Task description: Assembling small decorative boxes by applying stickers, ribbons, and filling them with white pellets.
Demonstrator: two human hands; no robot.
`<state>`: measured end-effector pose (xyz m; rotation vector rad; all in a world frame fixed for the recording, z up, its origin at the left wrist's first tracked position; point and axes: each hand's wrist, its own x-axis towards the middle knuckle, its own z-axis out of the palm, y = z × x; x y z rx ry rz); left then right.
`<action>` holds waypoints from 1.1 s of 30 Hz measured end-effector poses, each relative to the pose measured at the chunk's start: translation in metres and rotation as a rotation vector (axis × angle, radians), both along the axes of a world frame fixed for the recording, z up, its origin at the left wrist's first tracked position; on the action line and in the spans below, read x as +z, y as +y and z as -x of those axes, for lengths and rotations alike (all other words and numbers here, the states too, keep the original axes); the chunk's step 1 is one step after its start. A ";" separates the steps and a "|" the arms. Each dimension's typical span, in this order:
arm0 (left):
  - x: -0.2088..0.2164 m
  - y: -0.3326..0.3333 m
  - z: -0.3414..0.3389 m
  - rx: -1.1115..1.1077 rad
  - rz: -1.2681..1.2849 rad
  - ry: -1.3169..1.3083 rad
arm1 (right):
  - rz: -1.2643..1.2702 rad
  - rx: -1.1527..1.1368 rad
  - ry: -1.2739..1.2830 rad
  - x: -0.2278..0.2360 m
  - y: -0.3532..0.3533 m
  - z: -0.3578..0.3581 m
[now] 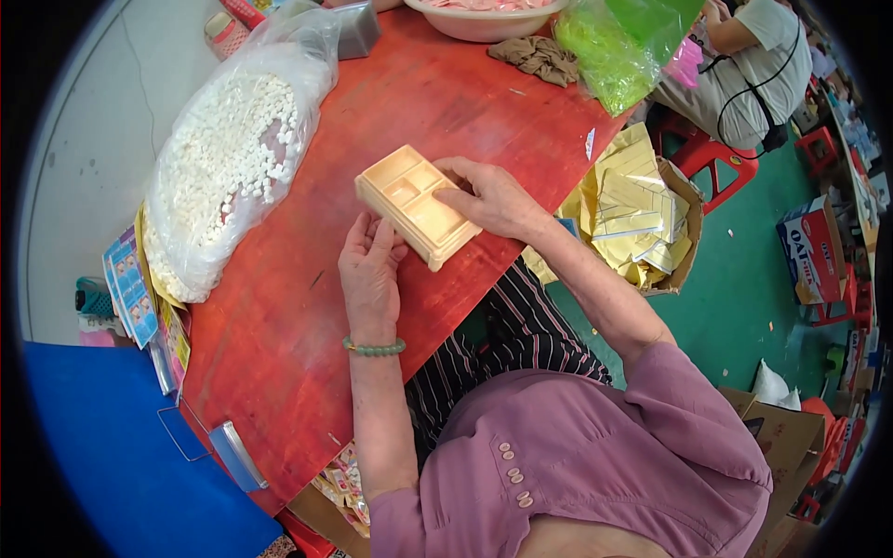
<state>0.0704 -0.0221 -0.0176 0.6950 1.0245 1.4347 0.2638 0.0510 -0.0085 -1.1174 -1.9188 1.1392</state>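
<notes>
Above the red tabletop I hold a stack of cream plastic compartment trays (pixel 430 219), tilted, with several recesses of different sizes facing up. The layered rims along the side look like trays nested together. My right hand (pixel 493 197) grips the right side, its thumb over the rim and its other fingers curled around the far edge. Against the near left side, the curled fingers of my left hand (pixel 372 265) support the stack; some fingertips are partly hidden beneath it. The recesses in view hold nothing.
A clear bag of small white pieces (pixel 228 139) lies on the red table (pixel 279 372) at left. At the back are a white basin (pixel 488 23), a brown cloth (pixel 535 59) and a bag of bright green material (pixel 609 65). Yellow packaging fills a carton (pixel 688 223) at right. Another person (pixel 744 74) sits beyond.
</notes>
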 end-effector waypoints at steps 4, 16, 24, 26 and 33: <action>0.009 0.009 -0.018 -0.035 0.051 -0.139 | 0.184 0.093 0.241 -0.018 -0.003 -0.003; -0.006 0.038 -0.025 -0.136 -0.133 -0.544 | -0.663 -0.203 -0.326 0.012 0.075 -0.064; -0.006 0.050 -0.015 -0.104 -0.179 -0.616 | -0.839 -0.473 -1.290 -0.017 0.190 -0.124; -0.006 0.048 -0.009 -0.073 -0.189 -0.645 | -0.889 -0.430 -1.230 -0.013 0.195 -0.126; -0.005 0.038 -0.006 -0.098 -0.130 -0.808 | -0.807 -0.364 -0.828 0.028 0.146 -0.108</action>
